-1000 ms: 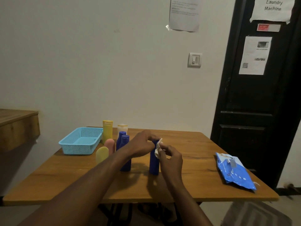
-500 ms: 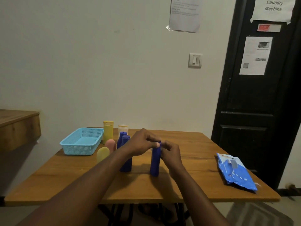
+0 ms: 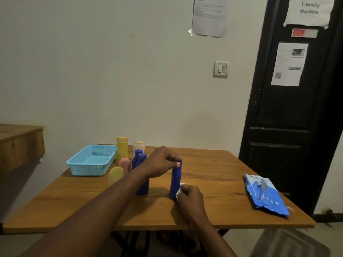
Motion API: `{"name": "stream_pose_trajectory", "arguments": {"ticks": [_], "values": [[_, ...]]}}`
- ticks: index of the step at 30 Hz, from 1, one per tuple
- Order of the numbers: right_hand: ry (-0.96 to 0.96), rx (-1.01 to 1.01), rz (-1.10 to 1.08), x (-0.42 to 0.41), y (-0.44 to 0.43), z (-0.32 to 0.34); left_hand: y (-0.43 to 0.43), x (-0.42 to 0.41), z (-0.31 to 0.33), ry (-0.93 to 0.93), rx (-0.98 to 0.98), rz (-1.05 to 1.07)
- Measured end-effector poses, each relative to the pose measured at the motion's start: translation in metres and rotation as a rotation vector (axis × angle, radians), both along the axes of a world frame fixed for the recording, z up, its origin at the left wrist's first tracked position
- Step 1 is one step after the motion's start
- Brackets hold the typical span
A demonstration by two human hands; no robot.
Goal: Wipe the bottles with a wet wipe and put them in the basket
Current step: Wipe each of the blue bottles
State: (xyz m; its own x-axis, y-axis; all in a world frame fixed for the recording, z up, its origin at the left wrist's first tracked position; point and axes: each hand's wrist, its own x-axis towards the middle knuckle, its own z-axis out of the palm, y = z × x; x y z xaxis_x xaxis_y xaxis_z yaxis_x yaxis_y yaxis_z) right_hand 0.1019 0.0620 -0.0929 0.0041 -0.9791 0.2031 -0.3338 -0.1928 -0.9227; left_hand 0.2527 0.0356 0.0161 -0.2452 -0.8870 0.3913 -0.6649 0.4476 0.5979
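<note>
Wiping is underway: left hand (image 3: pixel 163 161) pinches the blue bottle (image 3: pixel 175 179) by its cap, right hand (image 3: pixel 189 194) clamps the wet wipe (image 3: pixel 178 191) near its base. Next, probably a lift toward the empty basket (image 3: pixel 91 160).

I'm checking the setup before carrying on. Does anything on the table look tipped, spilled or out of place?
Nothing stands out. The bottles stand upright, the blue bottle steadied by the left hand while the right hand wipes it low down. The basket sits flat. The wipes pack lies crumpled near the right edge.

Pale wall (image 3: pixel 111 71), black door (image 3: pixel 289 117)
</note>
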Motion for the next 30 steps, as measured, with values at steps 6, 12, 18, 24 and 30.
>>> {"name": "stream_pose_trajectory", "arguments": {"ticks": [6,12,18,24,30], "values": [[-0.270,-0.175,-0.119,0.010,0.003,0.021,-0.002,-0.001,0.002,-0.011,0.005,0.001],[-0.252,-0.154,-0.002,0.009,-0.011,0.050,-0.001,0.001,0.001,-0.010,-0.009,-0.007],[-0.121,-0.014,0.030,0.004,-0.009,0.010,-0.001,-0.001,0.001,-0.038,-0.033,-0.002],[-0.207,-0.021,-0.022,-0.005,-0.003,-0.002,-0.004,-0.001,0.014,-0.218,-0.046,-0.013],[-0.298,0.026,-0.057,-0.012,-0.005,-0.007,-0.008,0.010,0.034,-0.360,-0.058,0.021]]}}
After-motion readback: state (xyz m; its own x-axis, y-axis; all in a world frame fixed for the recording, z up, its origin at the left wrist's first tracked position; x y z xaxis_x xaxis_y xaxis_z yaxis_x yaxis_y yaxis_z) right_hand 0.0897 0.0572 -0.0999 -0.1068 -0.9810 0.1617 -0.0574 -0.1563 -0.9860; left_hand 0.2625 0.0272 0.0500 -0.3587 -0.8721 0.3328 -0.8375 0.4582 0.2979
